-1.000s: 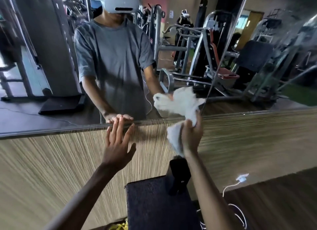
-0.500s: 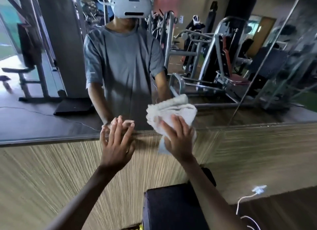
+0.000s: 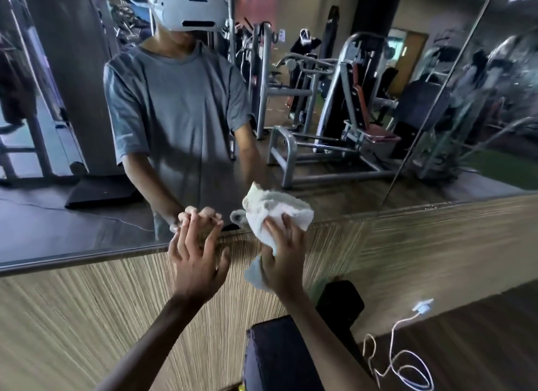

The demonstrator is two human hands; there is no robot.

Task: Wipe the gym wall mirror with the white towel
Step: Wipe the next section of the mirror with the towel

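The gym wall mirror (image 3: 364, 192) fills the upper view and reflects a person in a grey shirt and gym machines. My right hand (image 3: 283, 256) presses the crumpled white towel (image 3: 276, 208) flat against the glass at the mirror's bottom edge, fingers spread over the cloth. A tail of the towel hangs out below my palm. My left hand (image 3: 195, 256) rests beside it to the left, fingers spread straight, fingertips on the lower mirror edge, holding nothing.
A striped wood-grain wall panel (image 3: 87, 318) runs under the mirror. A dark padded block (image 3: 276, 358) stands below my right arm, with a black object (image 3: 340, 306) behind it. A white cable with plug (image 3: 422, 306) lies on the floor at right.
My right hand went from gripping the bunched towel to pressing it flat on the glass, shifting left toward my left hand. The left hand stayed on the mirror's lower edge.
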